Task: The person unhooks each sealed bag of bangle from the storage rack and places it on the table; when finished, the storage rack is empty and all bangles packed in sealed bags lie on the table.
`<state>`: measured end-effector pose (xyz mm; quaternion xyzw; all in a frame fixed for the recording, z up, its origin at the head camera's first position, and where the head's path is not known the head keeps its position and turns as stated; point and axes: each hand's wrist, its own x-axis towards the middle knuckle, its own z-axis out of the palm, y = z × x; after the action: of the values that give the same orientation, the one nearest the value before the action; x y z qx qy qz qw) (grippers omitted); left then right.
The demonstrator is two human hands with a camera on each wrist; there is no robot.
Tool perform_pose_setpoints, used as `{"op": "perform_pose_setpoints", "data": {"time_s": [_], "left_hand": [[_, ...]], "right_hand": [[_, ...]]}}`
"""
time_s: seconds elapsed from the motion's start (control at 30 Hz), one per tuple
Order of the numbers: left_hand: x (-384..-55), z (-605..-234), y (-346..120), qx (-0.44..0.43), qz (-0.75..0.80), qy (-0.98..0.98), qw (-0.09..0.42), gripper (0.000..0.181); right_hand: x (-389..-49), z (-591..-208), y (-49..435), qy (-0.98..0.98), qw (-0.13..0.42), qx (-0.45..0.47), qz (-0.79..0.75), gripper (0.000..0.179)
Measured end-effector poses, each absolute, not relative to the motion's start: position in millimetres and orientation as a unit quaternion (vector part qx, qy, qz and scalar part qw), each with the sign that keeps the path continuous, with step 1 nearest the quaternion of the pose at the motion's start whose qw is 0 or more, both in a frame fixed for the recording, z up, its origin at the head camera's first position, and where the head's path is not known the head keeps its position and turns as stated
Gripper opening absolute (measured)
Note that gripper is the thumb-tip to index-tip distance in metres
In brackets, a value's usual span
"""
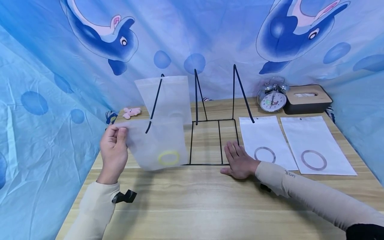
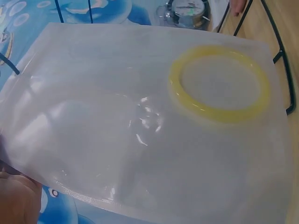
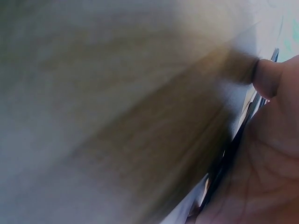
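My left hand (image 1: 114, 150) pinches the top left corner of a translucent flat bag (image 1: 141, 150) with a yellow ring (image 2: 219, 114) inside. The bag's top edge is at the tip of the left prong of a black wire rack (image 1: 220, 143); whether the prong goes through it, I cannot tell. A second translucent bag (image 1: 175, 96) is farther back on the same prong. With fingers spread, my right hand (image 1: 240, 161) rests at the rack base's front right corner. In the right wrist view its palm (image 3: 261, 158) is beside a dark rod.
Two white bags with ring shapes, a nearer bag (image 1: 264, 136) and an outer bag (image 1: 315, 136), lie right of the rack. Behind them stand an alarm clock (image 1: 273, 100) and a tissue box (image 1: 307, 100). A pink toy (image 1: 131, 112) lies at the back left.
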<state>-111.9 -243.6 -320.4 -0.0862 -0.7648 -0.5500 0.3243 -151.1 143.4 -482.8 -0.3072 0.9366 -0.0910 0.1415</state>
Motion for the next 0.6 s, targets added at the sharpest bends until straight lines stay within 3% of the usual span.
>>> {"op": "perform_pose_setpoints", "data": {"time_s": [0.6], "left_hand": [[-81.3,-316.6,-247.4,-0.14,-0.623,-0.702,0.317,0.014]], "right_hand": [[-150.4,-480.6,142.1,0.937,0.141,-0.307,-0.094,0.097]]}}
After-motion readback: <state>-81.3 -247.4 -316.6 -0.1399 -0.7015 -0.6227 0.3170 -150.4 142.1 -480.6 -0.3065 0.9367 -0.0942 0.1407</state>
